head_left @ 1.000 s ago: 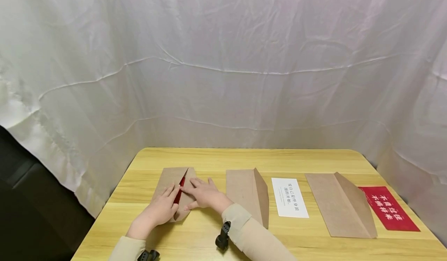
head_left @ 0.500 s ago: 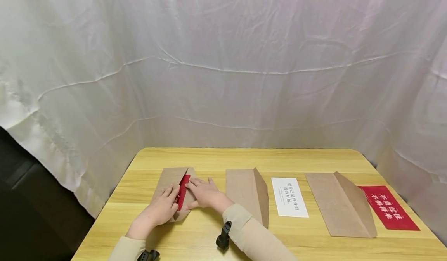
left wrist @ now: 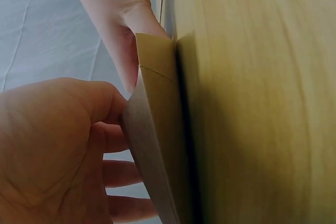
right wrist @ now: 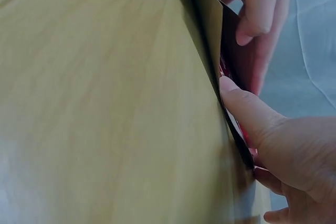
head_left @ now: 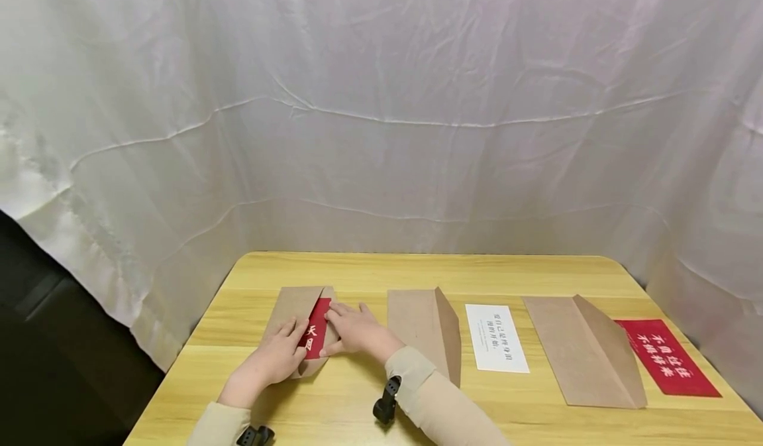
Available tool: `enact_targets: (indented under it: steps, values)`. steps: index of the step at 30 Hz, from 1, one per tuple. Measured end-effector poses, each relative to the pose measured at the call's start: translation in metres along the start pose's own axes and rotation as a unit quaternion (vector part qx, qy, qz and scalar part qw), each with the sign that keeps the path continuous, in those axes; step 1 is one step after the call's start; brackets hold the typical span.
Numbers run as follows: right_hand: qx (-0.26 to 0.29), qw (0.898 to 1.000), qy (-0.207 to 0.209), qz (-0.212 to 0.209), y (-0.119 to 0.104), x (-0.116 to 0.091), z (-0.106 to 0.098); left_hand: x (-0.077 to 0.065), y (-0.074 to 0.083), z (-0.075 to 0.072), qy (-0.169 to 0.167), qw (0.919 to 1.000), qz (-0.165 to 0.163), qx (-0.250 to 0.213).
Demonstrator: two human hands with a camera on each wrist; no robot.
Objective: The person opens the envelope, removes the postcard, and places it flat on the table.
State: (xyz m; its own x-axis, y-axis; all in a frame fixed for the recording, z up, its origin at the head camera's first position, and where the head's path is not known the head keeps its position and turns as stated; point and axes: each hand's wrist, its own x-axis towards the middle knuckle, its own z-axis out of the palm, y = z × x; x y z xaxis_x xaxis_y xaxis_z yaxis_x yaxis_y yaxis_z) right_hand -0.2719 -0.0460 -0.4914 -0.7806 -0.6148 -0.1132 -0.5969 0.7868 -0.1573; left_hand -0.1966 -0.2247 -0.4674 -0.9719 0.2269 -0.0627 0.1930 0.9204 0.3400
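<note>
On the left of the table, a brown paper envelope (head_left: 292, 300) lies with its flap toward the right. A red card with white characters (head_left: 316, 330) sticks out of its opening. My left hand (head_left: 277, 353) rests on the envelope's body, fingers extended, the tips near the opening. In the left wrist view the left thumb (left wrist: 107, 100) touches the envelope (left wrist: 152, 135). With thumb and fingers, my right hand (head_left: 357, 330) holds the card's right edge. The right wrist view shows the right thumb (right wrist: 247, 106) against the card's edge; the envelope hides the rest of the card.
To the right lie a second brown envelope (head_left: 414, 320), a white card with dark characters (head_left: 496, 338), a third envelope (head_left: 578, 346) and another red card (head_left: 673, 360) partly behind its flap. A pale curtain (head_left: 417, 167) hangs around the table (head_left: 334, 409).
The red card has slid rightward out of the envelope, showing more of its red face and white characters. My right hand has shifted slightly right. My left hand stays on the envelope.
</note>
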Motion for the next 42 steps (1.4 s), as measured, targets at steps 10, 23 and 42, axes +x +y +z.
enact_targets:
  steps: [10, 23, 42]
  values:
    - [0.003, 1.000, -0.008, -0.012, 0.017, -0.007, -0.008, 0.001, 0.000, 0.001, 0.000, 0.9999, -0.005, 0.011]
    - [0.048, 0.997, -0.051, -0.035, 0.034, -0.008, -0.018, 0.002, 0.000, 0.005, -0.003, 0.9999, -0.008, 0.011]
    - [-0.035, 0.994, 0.098, 0.032, 0.014, 0.021, -0.001, 0.000, 0.004, 0.002, -0.003, 0.9999, -0.002, 0.015]
